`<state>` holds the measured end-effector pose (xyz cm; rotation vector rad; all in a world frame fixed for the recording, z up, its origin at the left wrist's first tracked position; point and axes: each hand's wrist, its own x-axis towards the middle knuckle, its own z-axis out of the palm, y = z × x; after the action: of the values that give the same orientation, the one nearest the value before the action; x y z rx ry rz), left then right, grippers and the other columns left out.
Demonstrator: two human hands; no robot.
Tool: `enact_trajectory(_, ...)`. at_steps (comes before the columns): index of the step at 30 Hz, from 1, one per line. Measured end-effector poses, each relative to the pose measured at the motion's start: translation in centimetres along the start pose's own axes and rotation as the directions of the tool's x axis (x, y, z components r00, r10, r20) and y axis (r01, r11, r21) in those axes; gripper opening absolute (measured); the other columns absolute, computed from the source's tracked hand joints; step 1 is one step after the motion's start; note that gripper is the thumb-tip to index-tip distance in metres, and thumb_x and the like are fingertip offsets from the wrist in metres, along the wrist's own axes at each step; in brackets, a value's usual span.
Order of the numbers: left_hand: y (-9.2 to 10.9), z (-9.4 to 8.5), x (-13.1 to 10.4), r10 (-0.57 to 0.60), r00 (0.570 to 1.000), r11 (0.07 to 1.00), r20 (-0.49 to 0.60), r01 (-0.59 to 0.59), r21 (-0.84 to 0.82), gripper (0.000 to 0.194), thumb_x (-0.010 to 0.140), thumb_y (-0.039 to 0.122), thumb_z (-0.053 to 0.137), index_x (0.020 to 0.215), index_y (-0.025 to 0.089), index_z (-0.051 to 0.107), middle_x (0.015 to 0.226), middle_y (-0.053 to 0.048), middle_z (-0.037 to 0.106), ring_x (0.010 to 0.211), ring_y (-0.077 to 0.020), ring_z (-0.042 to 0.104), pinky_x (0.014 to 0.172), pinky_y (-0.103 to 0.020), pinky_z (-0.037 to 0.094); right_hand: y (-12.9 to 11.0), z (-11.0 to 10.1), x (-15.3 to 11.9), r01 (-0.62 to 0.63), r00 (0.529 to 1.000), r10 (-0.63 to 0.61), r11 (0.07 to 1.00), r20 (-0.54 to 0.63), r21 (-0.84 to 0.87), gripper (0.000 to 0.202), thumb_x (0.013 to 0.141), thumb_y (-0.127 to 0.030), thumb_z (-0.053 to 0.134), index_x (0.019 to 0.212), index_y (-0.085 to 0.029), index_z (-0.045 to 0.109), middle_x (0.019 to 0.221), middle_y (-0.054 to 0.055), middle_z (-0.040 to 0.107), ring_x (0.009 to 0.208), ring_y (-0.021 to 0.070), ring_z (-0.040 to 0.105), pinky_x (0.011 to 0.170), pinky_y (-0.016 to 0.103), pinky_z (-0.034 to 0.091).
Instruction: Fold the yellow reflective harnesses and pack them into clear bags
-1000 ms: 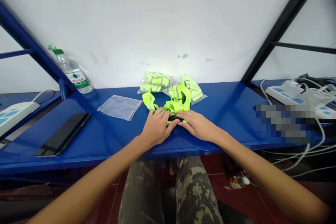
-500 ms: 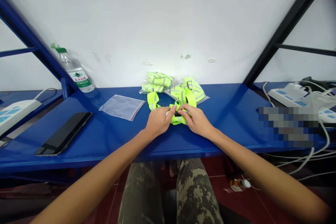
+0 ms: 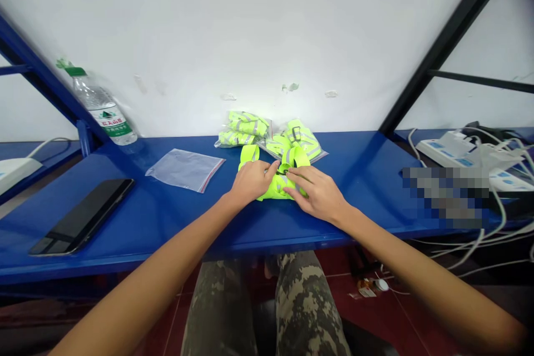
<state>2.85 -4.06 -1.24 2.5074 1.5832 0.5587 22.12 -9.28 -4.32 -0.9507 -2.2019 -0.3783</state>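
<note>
A folded bundle of neon yellow reflective straps (image 3: 278, 188) lies on the blue table near its front edge, with loops standing up behind it. My left hand (image 3: 253, 179) is closed on the bundle's left side, its thumb near a small black part at the middle. My right hand (image 3: 316, 189) holds the right side, fingers on top and thumb lower on the front. Behind lie two clear bags of the same yellow straps, the left bag (image 3: 243, 129) and the right bag (image 3: 301, 139). A flat, clear zip bag (image 3: 186, 169) rests left of my hands.
A black phone (image 3: 83, 216) lies on the table (image 3: 175, 228) at the left. A water bottle (image 3: 104, 108) leans against the wall. Power strips (image 3: 492, 169) with white cables and a blurred-out item are at the right.
My right hand's fingers have spread and shifted over the bundle, and more of the bundle's front shows. The whole view has moved slightly, so the table items appear further left.
</note>
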Motion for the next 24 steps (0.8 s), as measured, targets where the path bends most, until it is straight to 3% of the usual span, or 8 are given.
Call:
enact_trajectory(3, 0.4, 0.4, -0.2, -0.098, 0.993, 0.987, -0.07, 0.106, 0.121, 0.05, 0.101, 0.048, 0.03, 0.084, 0.021, 0.069, 0.079, -0.009, 0.072, 0.077, -0.0247, 0.067, 0.062, -0.031, 0.032, -0.1, -0.4, -0.4, 0.025, 0.994, -0.024, 1.0, 0.106, -0.008, 0.054, 0.091, -0.048, 0.06, 0.13, -0.01, 0.058, 0.128, 0.02, 0.063, 0.117, 0.0312, 0.06, 0.099, 0.047, 0.052)
enact_trajectory(5, 0.6, 0.8, -0.4, -0.121, 0.98, 0.967, -0.161, 0.153, 0.206, 0.039, 0.101, 0.04, 0.033, 0.099, 0.022, 0.068, 0.087, -0.009, 0.073, 0.083, -0.0263, 0.067, 0.065, -0.031, 0.037, -0.2, -0.5, -0.4, 0.008, 0.985, -0.006, 1.0, 0.171, -0.006, 0.055, 0.091, -0.048, 0.06, 0.132, -0.012, 0.056, 0.131, 0.02, 0.061, 0.12, 0.032, 0.059, 0.101, 0.049, 0.051)
enact_trajectory(9, 0.7, 1.3, -0.6, 0.032, 0.962, 0.945, -0.269, 0.059, 0.322, 0.031, 0.101, 0.033, 0.037, 0.104, 0.019, 0.064, 0.1, -0.012, 0.071, 0.101, -0.0281, 0.063, 0.077, -0.034, 0.042, 0.0, -0.4, 0.2, -0.017, 0.967, 0.016, 1.0, 0.252, 0.004, 0.051, 0.092, -0.045, 0.058, 0.131, -0.012, 0.058, 0.13, 0.019, 0.062, 0.118, 0.0314, 0.06, 0.1, 0.049, 0.052)
enact_trajectory(14, 0.4, 1.4, -1.6, 0.084, 0.97, 0.968, -0.227, -0.026, 0.249, 0.045, 0.105, 0.041, 0.025, 0.098, 0.018, 0.064, 0.084, -0.011, 0.07, 0.084, -0.0232, 0.064, 0.071, -0.032, 0.041, 0.5, -0.4, 0.5, -0.019, 0.947, 0.003, 0.999, 0.32, 0.047, 0.049, 0.096, -0.043, 0.051, 0.133, -0.011, 0.056, 0.131, 0.018, 0.062, 0.119, 0.0315, 0.06, 0.101, 0.049, 0.051)
enact_trajectory(19, 0.0, 1.0, -3.8, 0.326, 0.916, 0.934, -0.234, -0.275, 0.227, 0.046, 0.1, 0.051, 0.036, 0.107, 0.014, 0.062, 0.103, -0.014, 0.068, 0.097, -0.0272, 0.06, 0.085, -0.038, 0.043, 0.6, 0.1, 0.6, -0.105, 0.956, 0.07, 0.989, 0.285, 0.108, 0.044, 0.1, -0.04, 0.043, 0.134, -0.015, 0.055, 0.126, 0.017, 0.065, 0.116, 0.0297, 0.062, 0.1, 0.051, 0.05)
enact_trajectory(24, -0.4, 0.9, -3.9, 0.334, 0.923, 0.925, -0.189, -0.282, 0.255, 0.045, 0.102, 0.045, 0.032, 0.119, 0.011, 0.057, 0.113, -0.015, 0.065, 0.103, -0.0285, 0.057, 0.087, -0.04, 0.042, 0.5, 0.4, 0.9, -0.15, 0.958, 0.114, 0.981, 0.264, 0.12, 0.043, 0.101, -0.041, 0.041, 0.132, -0.014, 0.055, 0.122, 0.017, 0.067, 0.11, 0.0302, 0.064, 0.096, 0.049, 0.051)
